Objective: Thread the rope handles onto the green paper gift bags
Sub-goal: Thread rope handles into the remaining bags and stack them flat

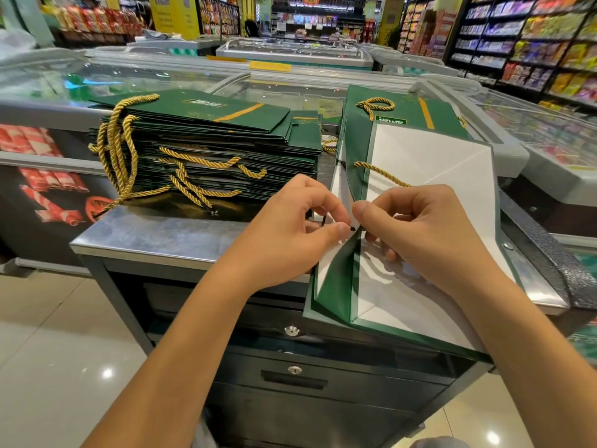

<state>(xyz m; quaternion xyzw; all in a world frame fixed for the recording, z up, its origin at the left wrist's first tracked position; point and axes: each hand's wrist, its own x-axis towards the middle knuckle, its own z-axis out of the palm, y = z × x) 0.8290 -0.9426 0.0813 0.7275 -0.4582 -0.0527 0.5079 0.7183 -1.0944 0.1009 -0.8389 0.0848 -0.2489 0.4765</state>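
A green paper gift bag [336, 286] with a white inside lies open on the metal counter [155, 236] in front of me. A gold rope handle [381, 173] runs from its far rim toward my right hand [420, 234], which pinches the rope near the bag's top edge. My left hand [290, 231] pinches the rope's black tip at the same edge, thumb and forefinger touching it. The hole in the bag is hidden behind my fingers.
A tall stack of flat green bags [206, 143] with gold rope handles hanging out sits at the left of the counter. Another green bag [400, 108] lies behind the open one. Glass-topped freezers [290, 53] and shop shelves [529, 37] surround the counter.
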